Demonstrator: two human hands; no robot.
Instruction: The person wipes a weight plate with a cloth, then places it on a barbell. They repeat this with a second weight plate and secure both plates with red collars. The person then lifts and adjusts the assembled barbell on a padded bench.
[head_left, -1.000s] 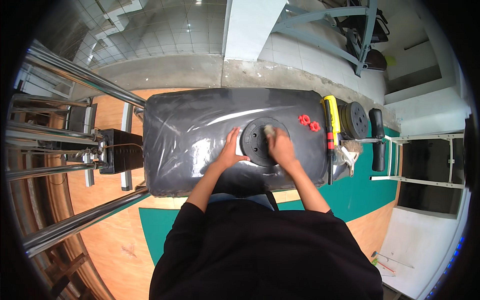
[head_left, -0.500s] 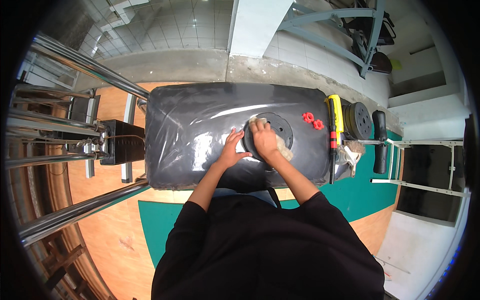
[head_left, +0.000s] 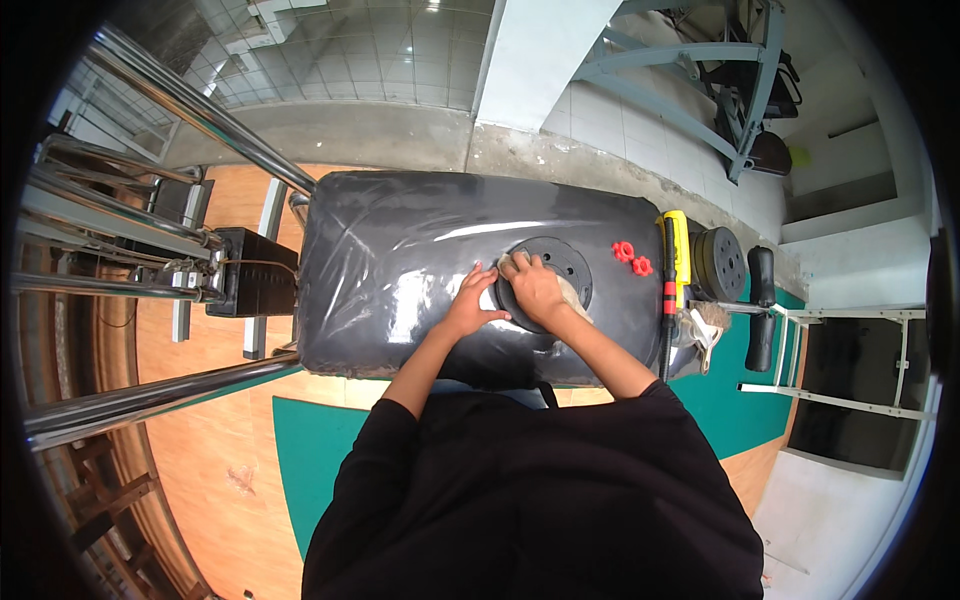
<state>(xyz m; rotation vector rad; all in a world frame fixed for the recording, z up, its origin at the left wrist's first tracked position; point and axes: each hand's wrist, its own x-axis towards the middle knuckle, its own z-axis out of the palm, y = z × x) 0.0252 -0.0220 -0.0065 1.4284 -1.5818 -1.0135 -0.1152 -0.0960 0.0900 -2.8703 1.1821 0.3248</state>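
Head view: I see a black weight plate (head_left: 548, 280) lying flat on the bench (head_left: 400, 270), which is wrapped in glossy black plastic. My right hand (head_left: 537, 290) presses a pale cloth (head_left: 572, 298) onto the plate, its grip closed on the cloth. My left hand (head_left: 470, 308) rests flat on the bench, fingers spread and holding nothing, touching the plate's left edge. Two red knobs (head_left: 632, 258) sit just beside the plate's right edge. A yellow and black tool (head_left: 676, 262) lies along the bench's right end, near a stack of plates (head_left: 722, 264).
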